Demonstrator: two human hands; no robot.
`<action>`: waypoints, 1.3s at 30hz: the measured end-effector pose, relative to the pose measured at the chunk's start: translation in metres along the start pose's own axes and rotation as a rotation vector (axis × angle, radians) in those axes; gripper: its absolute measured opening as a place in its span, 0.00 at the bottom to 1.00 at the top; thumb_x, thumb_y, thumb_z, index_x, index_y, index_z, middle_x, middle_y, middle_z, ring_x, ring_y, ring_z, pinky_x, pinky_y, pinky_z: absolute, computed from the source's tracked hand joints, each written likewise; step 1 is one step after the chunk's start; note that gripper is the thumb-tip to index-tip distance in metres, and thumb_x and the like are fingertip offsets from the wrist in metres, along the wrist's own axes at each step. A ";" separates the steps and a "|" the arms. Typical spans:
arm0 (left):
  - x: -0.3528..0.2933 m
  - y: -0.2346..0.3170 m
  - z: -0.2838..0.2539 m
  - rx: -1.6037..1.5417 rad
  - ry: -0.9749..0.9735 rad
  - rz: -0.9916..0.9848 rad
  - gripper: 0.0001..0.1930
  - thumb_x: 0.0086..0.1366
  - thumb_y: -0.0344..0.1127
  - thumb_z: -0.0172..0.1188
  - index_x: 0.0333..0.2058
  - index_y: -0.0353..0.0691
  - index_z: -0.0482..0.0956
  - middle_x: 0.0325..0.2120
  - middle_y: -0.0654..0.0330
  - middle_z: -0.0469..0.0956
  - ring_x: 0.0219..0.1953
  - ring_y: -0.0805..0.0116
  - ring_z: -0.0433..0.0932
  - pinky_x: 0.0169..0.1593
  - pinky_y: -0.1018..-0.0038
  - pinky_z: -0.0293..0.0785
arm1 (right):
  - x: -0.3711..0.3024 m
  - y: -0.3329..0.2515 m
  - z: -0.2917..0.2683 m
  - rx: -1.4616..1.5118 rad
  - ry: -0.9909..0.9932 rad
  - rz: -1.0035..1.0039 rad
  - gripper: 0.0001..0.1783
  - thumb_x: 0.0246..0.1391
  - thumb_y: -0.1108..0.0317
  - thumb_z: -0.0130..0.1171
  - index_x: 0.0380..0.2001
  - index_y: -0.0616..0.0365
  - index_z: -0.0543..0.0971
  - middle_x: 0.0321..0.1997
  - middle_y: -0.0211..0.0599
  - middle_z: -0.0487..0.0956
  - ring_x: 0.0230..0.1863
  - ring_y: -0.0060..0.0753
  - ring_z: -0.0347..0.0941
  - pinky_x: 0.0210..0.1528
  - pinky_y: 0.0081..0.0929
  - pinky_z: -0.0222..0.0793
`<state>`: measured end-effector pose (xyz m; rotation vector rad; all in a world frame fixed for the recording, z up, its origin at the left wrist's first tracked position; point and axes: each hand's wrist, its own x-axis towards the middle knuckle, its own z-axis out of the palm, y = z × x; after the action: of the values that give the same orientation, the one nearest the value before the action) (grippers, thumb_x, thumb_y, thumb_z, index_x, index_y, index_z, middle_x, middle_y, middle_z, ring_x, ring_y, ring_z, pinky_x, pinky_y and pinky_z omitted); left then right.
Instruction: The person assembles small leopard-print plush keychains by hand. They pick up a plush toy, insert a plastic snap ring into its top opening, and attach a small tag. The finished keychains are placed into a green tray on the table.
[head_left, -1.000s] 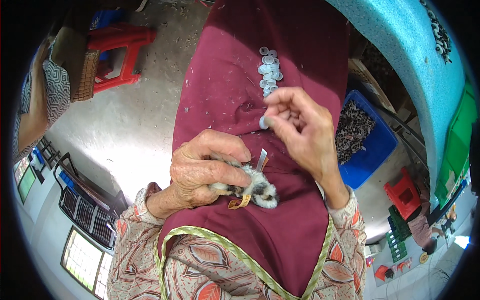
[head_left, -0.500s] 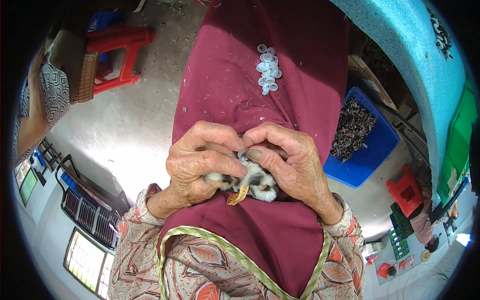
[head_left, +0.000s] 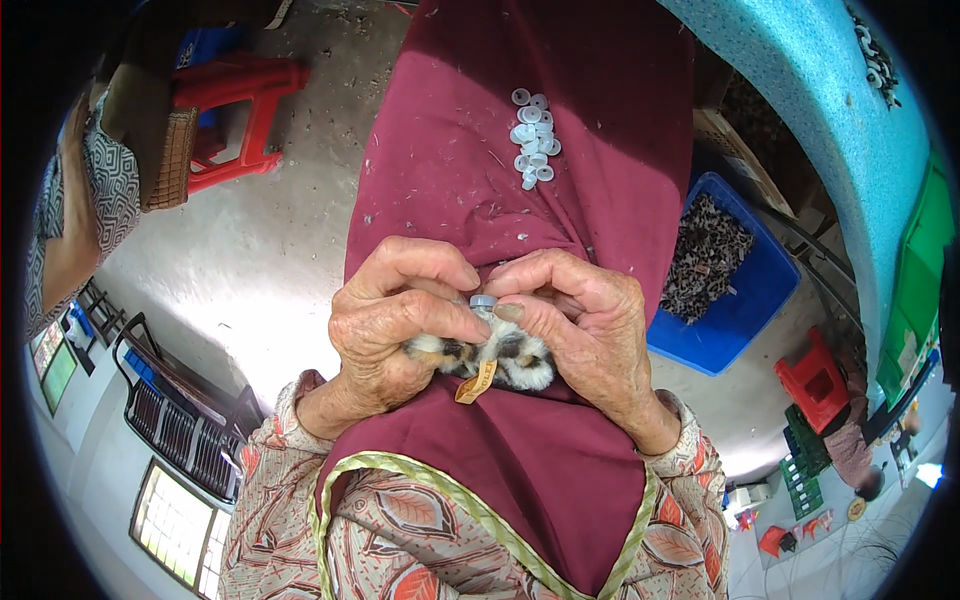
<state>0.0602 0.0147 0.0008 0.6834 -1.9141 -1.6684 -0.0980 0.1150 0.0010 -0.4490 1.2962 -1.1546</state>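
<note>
On my lap, both hands hold a small fluffy plush piece [head_left: 524, 366] with white, black and tan patches. My left hand [head_left: 395, 325] grips its left side with curled fingers, the fingertips close to a small greyish round plastic cap [head_left: 482, 300] at its top. From the other side my right hand [head_left: 585, 335] grips it, the thumb tip right beside the cap. A yellowish fabric label [head_left: 476, 384] hangs from the plush piece toward me. Parts of the plush are hidden under my fingers.
Several translucent plastic caps [head_left: 535, 138] lie on the maroon apron [head_left: 440, 170] over my lap. To the right stands a blue bin [head_left: 720, 340] of black-and-white pieces, near a light-blue surface [head_left: 790, 60]. A red stool [head_left: 240, 120] and another person's arm [head_left: 75, 215] are at the left.
My fingertips have parted slightly at the top of the plush piece, and the greyish cap now shows between them. The label has tilted a little.
</note>
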 end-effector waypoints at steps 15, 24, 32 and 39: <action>0.004 0.012 0.000 0.171 -0.085 -0.253 0.20 0.39 0.19 0.63 0.36 0.36 0.83 0.29 0.56 0.80 0.32 0.68 0.80 0.36 0.76 0.75 | -0.001 0.004 -0.006 0.068 0.020 0.007 0.06 0.50 0.83 0.59 0.33 0.67 0.77 0.31 0.35 0.80 0.33 0.19 0.77 0.38 0.17 0.75; 0.012 0.015 0.001 0.210 -0.132 -0.351 0.19 0.40 0.25 0.70 0.36 0.36 0.81 0.26 0.59 0.79 0.28 0.69 0.79 0.32 0.77 0.74 | 0.001 -0.009 -0.012 -0.357 -0.034 -0.223 0.18 0.40 0.72 0.69 0.35 0.61 0.73 0.27 0.39 0.77 0.25 0.35 0.76 0.30 0.28 0.71; 0.012 0.011 -0.002 0.140 -0.259 -0.440 0.19 0.43 0.36 0.73 0.35 0.35 0.80 0.25 0.58 0.80 0.29 0.68 0.80 0.32 0.76 0.74 | 0.003 0.009 -0.018 -0.055 -0.104 0.095 0.11 0.45 0.75 0.66 0.29 0.62 0.72 0.20 0.27 0.73 0.22 0.12 0.65 0.22 0.19 0.62; 0.009 0.013 -0.005 0.238 -0.266 -0.364 0.21 0.44 0.42 0.72 0.34 0.35 0.81 0.26 0.58 0.80 0.29 0.68 0.80 0.32 0.75 0.74 | 0.000 0.007 -0.018 -0.062 -0.145 0.116 0.10 0.50 0.77 0.64 0.33 0.65 0.72 0.31 0.29 0.76 0.32 0.13 0.71 0.32 0.13 0.69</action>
<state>0.0559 0.0068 0.0145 0.9947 -2.3126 -1.8378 -0.1117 0.1233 -0.0098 -0.4875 1.2183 -0.9695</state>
